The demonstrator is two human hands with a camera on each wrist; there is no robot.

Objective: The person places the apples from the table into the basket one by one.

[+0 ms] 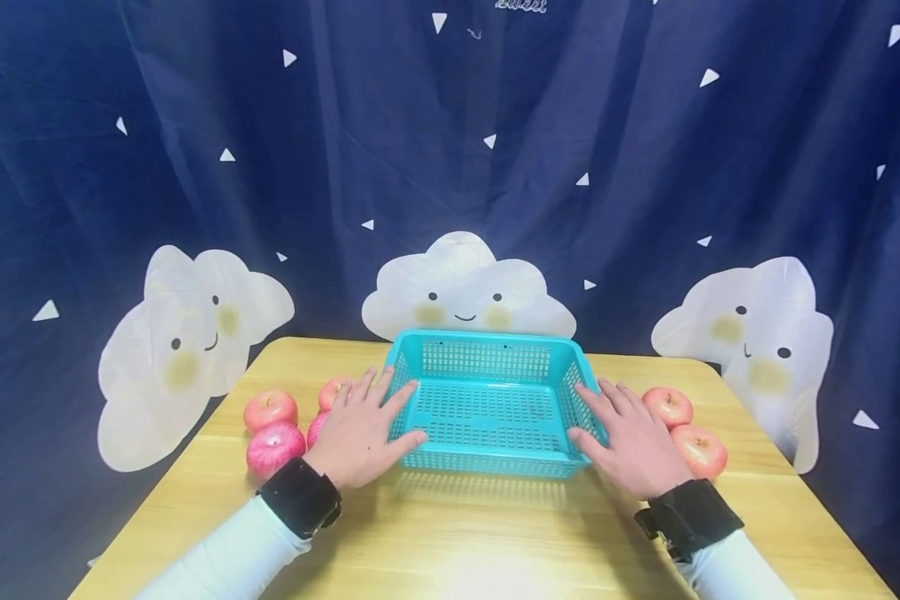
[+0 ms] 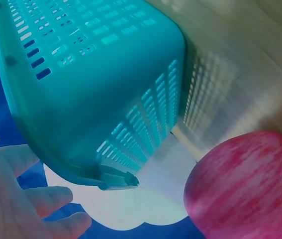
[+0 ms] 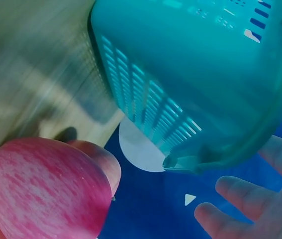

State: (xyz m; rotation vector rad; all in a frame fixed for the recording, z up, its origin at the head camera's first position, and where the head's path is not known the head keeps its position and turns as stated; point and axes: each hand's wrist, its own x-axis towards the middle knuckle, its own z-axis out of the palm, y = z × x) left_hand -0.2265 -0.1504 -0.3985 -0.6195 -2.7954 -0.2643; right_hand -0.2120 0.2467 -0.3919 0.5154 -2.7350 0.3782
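A turquoise plastic basket (image 1: 487,465) with slotted walls stands upright on the table, with nothing inside. My left hand (image 1: 363,433) is at its left rim, fingers spread and pointing forward. At the right rim is my right hand (image 1: 633,446), its fingers likewise extended. In the left wrist view, the left fingers (image 2: 48,199) show straight beside the rim, and a red apple (image 2: 250,184) lies close by. The right wrist view shows the right fingers (image 3: 245,196) apart near the rim and another apple (image 3: 48,191) near that hand.
Several apples (image 1: 275,450) sit left of the basket, partly hidden by the left hand. Two apples (image 1: 699,452) are beyond the right hand. Behind the wooden table (image 1: 390,542) hangs a dark blue curtain (image 1: 450,183) printed with clouds.
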